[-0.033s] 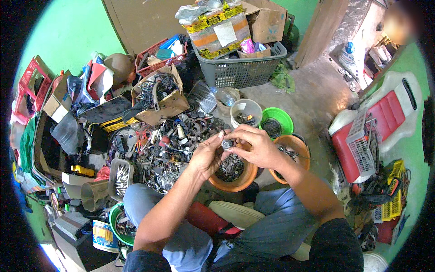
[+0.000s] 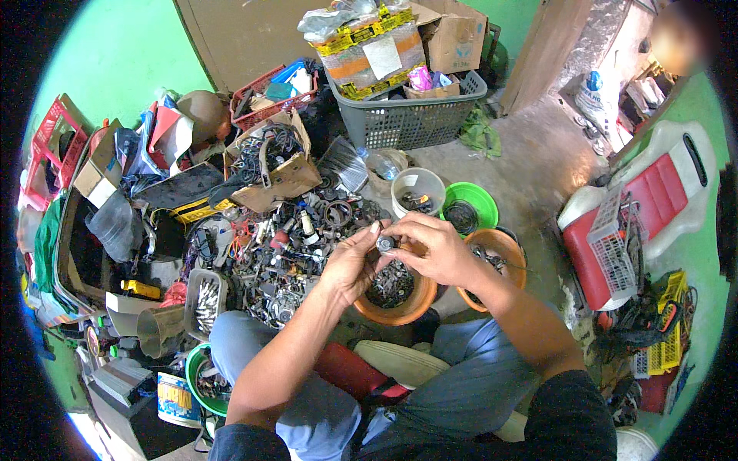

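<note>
Between my two hands is a small round metal part (image 2: 385, 243), dark with a lighter grey face turned up. The fingers and thumb of my left hand (image 2: 350, 265) close on it from one side. My right hand (image 2: 432, 247) pinches it from the other. Its exact kind is too small to make out. Both hands are above an orange bowl (image 2: 394, 317) of small dark metal pieces. To the left of them spreads a heap of loose mechanical parts (image 2: 292, 257) on the floor.
A second orange bowl (image 2: 516, 265), a green basin (image 2: 483, 201) and a whitish bucket (image 2: 419, 175) stand beyond my right hand. A grey tray (image 2: 191, 300) of pale plugs lies left. Farther back is a large grey basket (image 2: 407, 123); a red-and-white seat (image 2: 653, 196) stands right.
</note>
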Tool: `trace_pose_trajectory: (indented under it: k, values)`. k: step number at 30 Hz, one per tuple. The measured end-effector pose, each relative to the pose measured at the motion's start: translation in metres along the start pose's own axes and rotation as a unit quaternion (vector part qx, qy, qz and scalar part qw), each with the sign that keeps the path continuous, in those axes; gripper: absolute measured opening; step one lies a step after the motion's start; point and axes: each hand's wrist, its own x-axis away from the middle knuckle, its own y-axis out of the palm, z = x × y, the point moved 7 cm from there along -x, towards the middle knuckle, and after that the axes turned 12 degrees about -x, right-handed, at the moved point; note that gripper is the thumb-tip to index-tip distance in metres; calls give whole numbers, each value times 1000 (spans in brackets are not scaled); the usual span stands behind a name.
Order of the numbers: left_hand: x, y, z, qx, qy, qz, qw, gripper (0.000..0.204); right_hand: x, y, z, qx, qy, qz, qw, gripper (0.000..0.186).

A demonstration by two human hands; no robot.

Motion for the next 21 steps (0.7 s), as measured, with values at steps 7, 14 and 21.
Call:
trace_pose_trajectory:
  k: [7,14,21]
  values:
    - [2,0,1,-1,-3,14,1000,33,0,1,-8,44,-20,-5,999,32]
    - [-2,-1,1,4,7,39,999,30,3,-1,-3,57,-8,5,998,31]
    - [-5,-11,3,-3,20,23,1000,29,4,-2,-4,96,-27,35,994,29]
